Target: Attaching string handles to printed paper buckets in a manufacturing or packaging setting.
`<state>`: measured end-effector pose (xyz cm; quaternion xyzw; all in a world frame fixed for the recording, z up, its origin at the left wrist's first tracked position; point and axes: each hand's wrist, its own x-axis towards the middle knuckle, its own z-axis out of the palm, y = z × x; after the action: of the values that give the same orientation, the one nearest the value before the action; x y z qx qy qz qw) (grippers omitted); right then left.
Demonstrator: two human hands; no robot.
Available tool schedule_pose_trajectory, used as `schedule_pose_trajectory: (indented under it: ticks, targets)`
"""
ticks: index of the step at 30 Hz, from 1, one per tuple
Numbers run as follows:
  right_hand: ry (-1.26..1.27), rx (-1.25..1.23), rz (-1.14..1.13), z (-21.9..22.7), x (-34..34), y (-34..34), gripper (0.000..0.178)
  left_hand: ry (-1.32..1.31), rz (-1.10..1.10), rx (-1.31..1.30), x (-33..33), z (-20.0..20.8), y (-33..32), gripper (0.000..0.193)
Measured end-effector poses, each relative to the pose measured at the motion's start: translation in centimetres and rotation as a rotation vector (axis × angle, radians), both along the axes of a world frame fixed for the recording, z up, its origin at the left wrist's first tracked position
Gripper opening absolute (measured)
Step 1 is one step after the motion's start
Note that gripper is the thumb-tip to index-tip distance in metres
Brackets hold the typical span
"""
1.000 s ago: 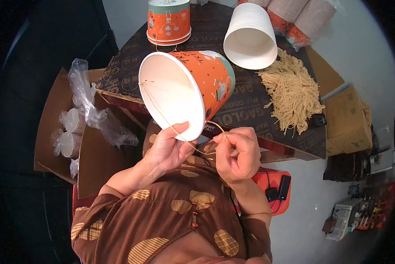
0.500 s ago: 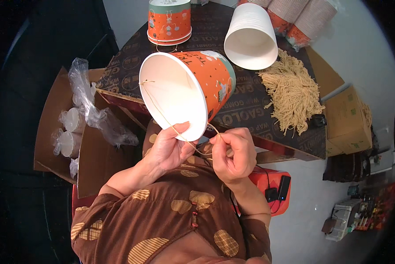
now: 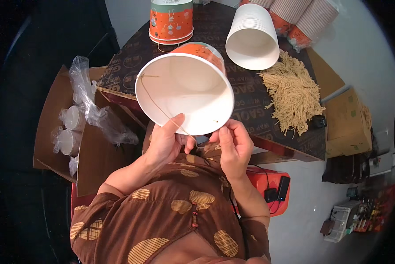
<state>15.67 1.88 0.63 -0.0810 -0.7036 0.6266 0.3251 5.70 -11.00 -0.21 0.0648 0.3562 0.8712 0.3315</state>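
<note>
A large paper bucket (image 3: 184,101), white inside and orange outside, is tilted with its wide mouth toward me. My left hand (image 3: 166,138) grips its lower rim, thumb inside and fingers beneath. A thin tan cord (image 3: 155,104) comes through the wall at the left, crosses the mouth and passes under the rim near my left fingers. My right hand (image 3: 233,143) is pinched at the lower right outside of the rim, on the cord, whose end there is mostly hidden. Inside the wall close by, a small dark speck shows, a hole or cord tip.
On the dark table (image 3: 246,103) stand an upturned orange bucket (image 3: 171,22), a nested stack of white buckets (image 3: 251,39) and a heap of tan cords (image 3: 294,94). Wrapped bucket stacks (image 3: 296,17) lie behind. An open carton (image 3: 52,132) is at left, a red stool (image 3: 261,180) at right.
The bucket has turned so its mouth faces me more. My right hand has come up from the cord below to the rim's lower right, and the small speck now shows inside.
</note>
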Motion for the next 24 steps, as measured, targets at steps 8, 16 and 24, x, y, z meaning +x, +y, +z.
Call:
schedule_pose_trajectory:
  ticks: [8,16,24]
  targets:
    - [-0.06,-0.083,-0.069,-1.1,-0.3,0.9,0.015,0.062,-0.05,-0.185,-0.8,-0.2,0.5,0.033]
    - [-0.134,-0.145,-0.161,-2.2,-1.1,1.8,0.029,0.157,-0.096,-0.214,-1.9,-0.5,1.3,0.029]
    - [-0.171,-0.232,-0.257,-3.2,-1.7,2.4,0.031,0.104,-0.19,-0.087,-0.9,-1.8,1.1,0.026]
